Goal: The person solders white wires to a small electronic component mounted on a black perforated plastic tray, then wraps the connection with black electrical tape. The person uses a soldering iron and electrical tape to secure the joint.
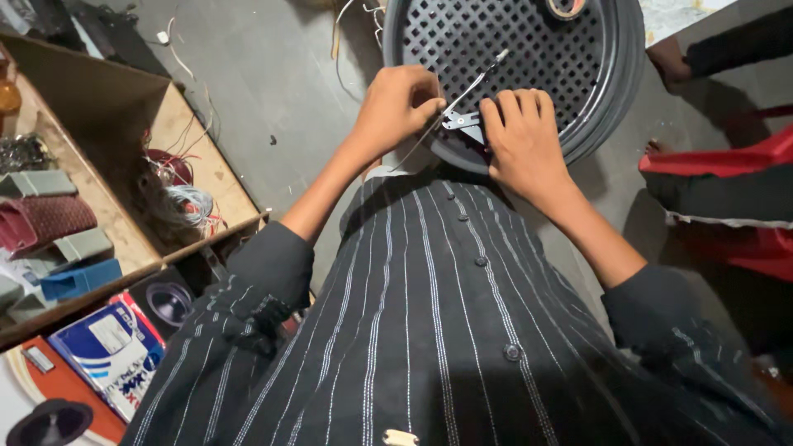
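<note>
Nearby, wooden shelf (124, 124) beside grille (512, 49)

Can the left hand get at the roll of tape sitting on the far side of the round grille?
Probably yes. The left hand is at the grille's near rim, pinching a thin metal tool, and nothing lies across the mesh toward the tape roll. It would first have to release the tool.

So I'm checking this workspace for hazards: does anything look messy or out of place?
Yes: a loose tangle of wires lies heaped in the open wooden box at left, strands trailing over its edge. Around the round grille nothing stands out.
</note>
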